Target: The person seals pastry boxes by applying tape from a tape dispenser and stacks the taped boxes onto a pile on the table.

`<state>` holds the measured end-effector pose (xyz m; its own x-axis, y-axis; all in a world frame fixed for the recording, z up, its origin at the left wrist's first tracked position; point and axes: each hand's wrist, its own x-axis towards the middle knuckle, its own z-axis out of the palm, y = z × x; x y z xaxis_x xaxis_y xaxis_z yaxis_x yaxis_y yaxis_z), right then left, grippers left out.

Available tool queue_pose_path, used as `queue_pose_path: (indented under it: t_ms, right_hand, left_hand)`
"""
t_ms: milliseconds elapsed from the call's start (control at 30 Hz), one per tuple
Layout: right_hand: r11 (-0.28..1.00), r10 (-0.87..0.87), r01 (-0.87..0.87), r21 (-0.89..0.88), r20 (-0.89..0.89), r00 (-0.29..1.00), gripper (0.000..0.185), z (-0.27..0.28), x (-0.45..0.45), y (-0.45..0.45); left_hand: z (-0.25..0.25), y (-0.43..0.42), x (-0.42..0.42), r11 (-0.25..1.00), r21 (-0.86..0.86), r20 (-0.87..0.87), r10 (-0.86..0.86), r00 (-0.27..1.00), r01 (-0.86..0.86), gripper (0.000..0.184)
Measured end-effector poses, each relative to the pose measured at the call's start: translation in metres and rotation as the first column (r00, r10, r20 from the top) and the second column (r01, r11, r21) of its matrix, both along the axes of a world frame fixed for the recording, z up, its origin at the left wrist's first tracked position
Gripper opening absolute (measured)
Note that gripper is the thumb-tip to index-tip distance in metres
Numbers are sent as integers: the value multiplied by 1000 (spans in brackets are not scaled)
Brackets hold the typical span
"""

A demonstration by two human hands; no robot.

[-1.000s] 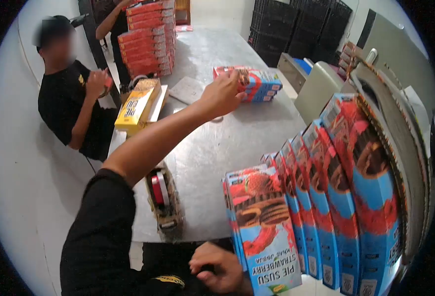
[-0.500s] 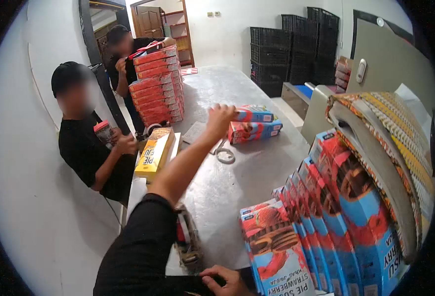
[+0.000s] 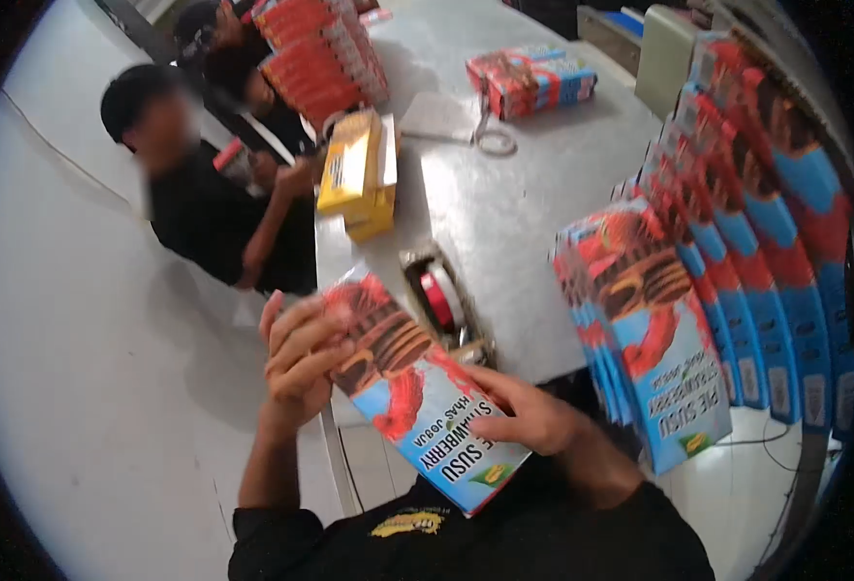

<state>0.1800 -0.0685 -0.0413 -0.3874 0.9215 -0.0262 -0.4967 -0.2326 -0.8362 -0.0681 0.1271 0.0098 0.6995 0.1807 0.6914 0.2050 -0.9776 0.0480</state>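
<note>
A pie susu strawberry box [image 3: 403, 402], red and light blue with pastry pictures, is held tilted in front of my chest. My left hand [image 3: 296, 363] has its curled fingers over the upper left end of the box. With its thumb on the printed face, my right hand [image 3: 528, 416] grips the lower right edge. Right of my hands, more strawberry boxes [image 3: 659, 339] stand in a leaning row. Just beyond the held box lies a tape dispenser [image 3: 441, 295] with a red and white roll.
Yellow boxes [image 3: 354, 179] sit at the metal table's [image 3: 533, 184] left edge. Further back are a tape roll [image 3: 496, 143] and a group of strawberry boxes [image 3: 533, 82]. A co-worker [image 3: 218, 213] stands left, another behind, near a tall stack of red boxes [image 3: 320, 53].
My left hand has come back from the boxes at the far side of the table. Both hands now hold a strawberry box before me. The view has tipped downward.
</note>
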Motion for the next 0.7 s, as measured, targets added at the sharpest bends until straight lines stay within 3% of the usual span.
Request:
queue_pose_path:
  t_ms: [33, 67, 100, 133, 167, 200, 233, 267, 300, 333, 367, 400, 467, 533, 600, 700]
  right_hand:
    - [999, 13, -13, -39, -11, 1000, 95, -3, -8, 0]
    - [989, -137, 132, 64, 90, 986, 89, -8, -18, 2]
    - [949, -287, 254, 188, 179, 941, 85, -10, -25, 3]
    - [954, -275, 245, 174, 184, 944, 85, -8, -35, 4]
    - [888, -436, 302, 346, 425, 794, 85, -5, -43, 6]
    - [805, -583, 293, 516, 592, 557, 84, -4, -48, 6]
    - [814, -571, 287, 506, 603, 556, 84, -8, -48, 4]
    - [819, -573, 376, 433, 578, 582, 73, -14, -43, 2]
    - [822, -568, 453, 346, 556, 607, 62, -19, -38, -2]
    - [814, -569, 522, 255, 531, 628, 53, -21, -34, -4]
    - [654, -707, 731, 195, 502, 499, 42, -11, -31, 5]
    - [665, -695, 721, 195, 514, 502, 42, -24, -25, 15]
    - [748, -624, 516, 417, 706, 334, 36, -56, -22, 36]
    - [707, -668, 544, 452, 678, 306, 30, -50, -21, 27]
    - [659, -715, 556, 506, 650, 256, 20, -36, -28, 13]
    - [679, -670, 572, 461, 707, 225, 17, -53, -20, -7]
  left_hand:
    - [-13, -15, 0, 994, 36, 110, 97, 989, -102, 31]
    - [-23, -33, 5, 993, 9, 103, 113, 988, -114, 31]
    - [-30, -50, 16, 844, -536, 373, 260, 891, -22, 43]
    - [-35, -60, 19, 463, -850, 486, 508, 711, 249, 55]
    - [-45, -66, 12, 81, -816, 545, 442, 713, 573, 69]
    - [-53, -73, 12, 72, -816, 540, 451, 711, 573, 69]
    - [-62, -82, 15, 153, -924, 383, 388, 838, 351, 70]
    - [-69, -88, 17, 243, -963, 196, 342, 919, 115, 71]
    - [-74, -85, 12, 41, -981, 191, 345, 919, 189, 70]
    - [-74, -83, 6, 25, -980, 192, 366, 911, 197, 70]
    - [-72, -79, 3, 40, -987, 158, 302, 940, 153, 69]
    - [-70, -78, 0, 61, -992, 119, 234, 965, 108, 67]
    - [-69, -80, -7, -8, -986, 157, 251, 955, 165, 70]
    - [-73, -78, -16, 105, -994, 54, 249, 967, 29, 75]
    - [-63, -78, -18, 45, -999, 41, 270, 962, 30, 77]
    - [-68, -67, -46, 237, -964, -94, 106, 990, -117, 74]
